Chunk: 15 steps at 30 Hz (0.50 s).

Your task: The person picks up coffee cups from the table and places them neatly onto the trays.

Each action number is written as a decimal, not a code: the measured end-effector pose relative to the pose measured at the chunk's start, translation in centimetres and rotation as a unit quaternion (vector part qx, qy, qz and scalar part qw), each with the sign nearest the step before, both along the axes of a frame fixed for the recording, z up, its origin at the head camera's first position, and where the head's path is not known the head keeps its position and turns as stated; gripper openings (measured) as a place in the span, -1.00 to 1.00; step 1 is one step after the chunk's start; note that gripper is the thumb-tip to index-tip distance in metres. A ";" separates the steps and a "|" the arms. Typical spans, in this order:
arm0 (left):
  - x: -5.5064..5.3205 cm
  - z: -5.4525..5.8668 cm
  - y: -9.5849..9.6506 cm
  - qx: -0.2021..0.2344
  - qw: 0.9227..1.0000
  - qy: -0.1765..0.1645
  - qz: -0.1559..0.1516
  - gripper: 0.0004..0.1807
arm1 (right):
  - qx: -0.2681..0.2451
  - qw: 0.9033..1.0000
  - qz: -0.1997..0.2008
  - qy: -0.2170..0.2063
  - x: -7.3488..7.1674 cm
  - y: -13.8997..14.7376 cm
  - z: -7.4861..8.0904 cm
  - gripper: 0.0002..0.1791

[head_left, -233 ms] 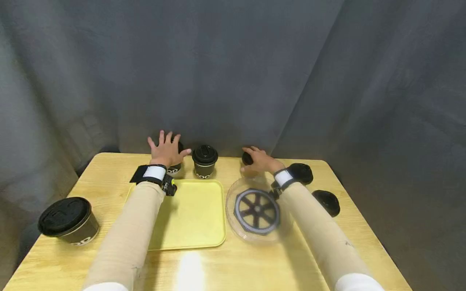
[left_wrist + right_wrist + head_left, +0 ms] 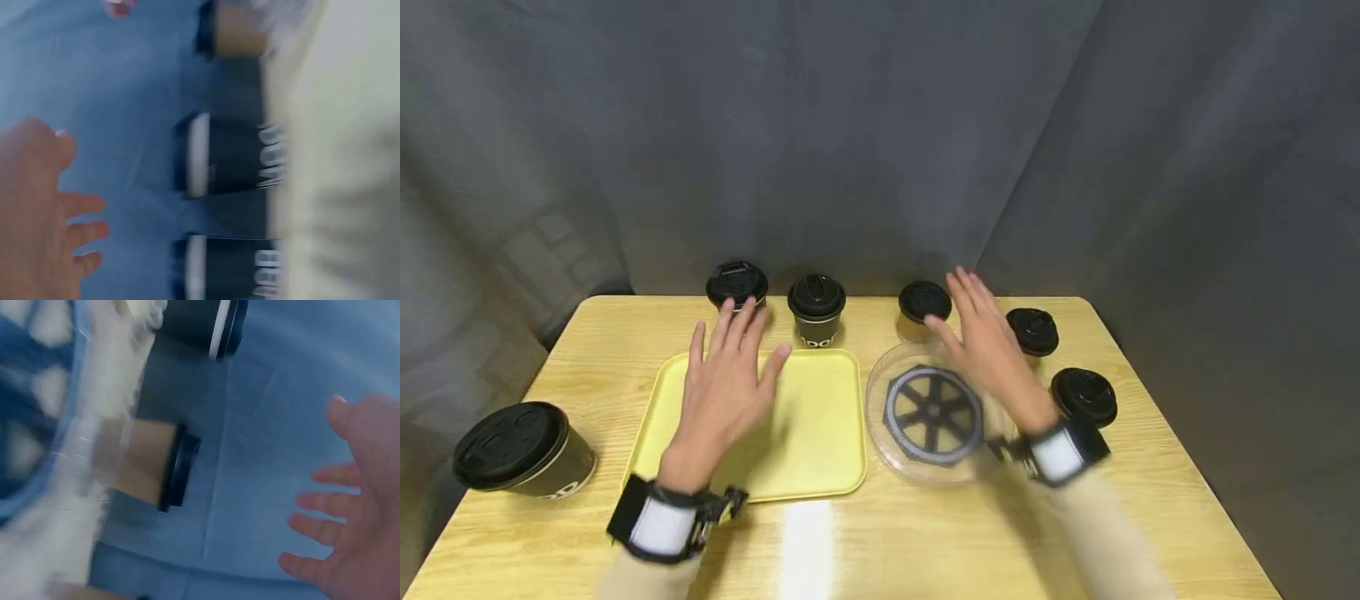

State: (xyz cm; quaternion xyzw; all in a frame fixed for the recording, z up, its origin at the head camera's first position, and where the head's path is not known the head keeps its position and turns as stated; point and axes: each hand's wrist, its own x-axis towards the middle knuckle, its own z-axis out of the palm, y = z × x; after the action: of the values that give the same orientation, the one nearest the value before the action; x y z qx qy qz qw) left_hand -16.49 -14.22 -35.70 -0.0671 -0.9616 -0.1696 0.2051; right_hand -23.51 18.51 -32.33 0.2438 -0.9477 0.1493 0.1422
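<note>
My left hand [image 2: 722, 396] hovers over the yellow tray [image 2: 820, 433], fingers spread and holding nothing. Just past its fingertips, a black-lidded paper cup [image 2: 737, 282] stands at the table's back edge, partly covered by them. To that cup's right is another dark cup [image 2: 817, 312] with white lettering. The right hand [image 2: 988, 354] is in the air with straight fingers, empty, near a brown cup [image 2: 913, 323] with a black lid. Below that hand lies a clear round dish [image 2: 880, 442] with a dark spoked wheel shape [image 2: 934, 412]. Both wrist views show empty hands beside upright cups.
Two more black-lidded cups, one behind [image 2: 1032, 331] and one nearer [image 2: 1084, 396], stand right of my right hand. A larger lidded cup [image 2: 523, 450] is at the table's left edge. Grey curtain [image 2: 865, 150] hangs close behind the table.
Both hands have drawn back from the rear cups toward me. The left is now over the tray, and the brown cup shows more fully. The head view has shifted slightly.
</note>
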 end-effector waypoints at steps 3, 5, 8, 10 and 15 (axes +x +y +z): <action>5.2 -2.5 0.0 -0.024 0.998 -0.053 0.002 -0.29 | 0.012 0.999 -0.017 0.044 6.3 1.3 -2.2 -0.21; 7.1 -3.7 -0.3 -0.039 0.996 -0.081 0.009 -0.28 | 0.026 0.999 -0.032 0.029 8.7 1.9 -3.9 -0.20; 8.7 -4.8 -1.0 -0.039 0.994 -0.102 0.018 -0.28 | 0.022 0.998 -0.061 0.001 10.6 2.4 -5.8 -0.18; 9.4 -5.2 -1.3 -0.036 0.993 -0.108 0.022 -0.27 | 0.014 0.997 -0.072 -0.008 11.3 2.6 -6.6 -0.18; 10.6 -5.8 -1.9 -0.033 0.993 -0.114 0.029 -0.27 | 0.006 0.997 -0.073 -0.011 12.4 2.6 -7.5 -0.18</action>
State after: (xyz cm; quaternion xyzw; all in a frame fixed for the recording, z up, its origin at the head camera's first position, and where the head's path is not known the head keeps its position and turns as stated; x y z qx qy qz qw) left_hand -5.87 -16.11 -41.46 -0.0265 -0.9852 -0.1388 0.0970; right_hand -11.15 21.08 -39.78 0.1730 -0.9654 0.1352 0.1406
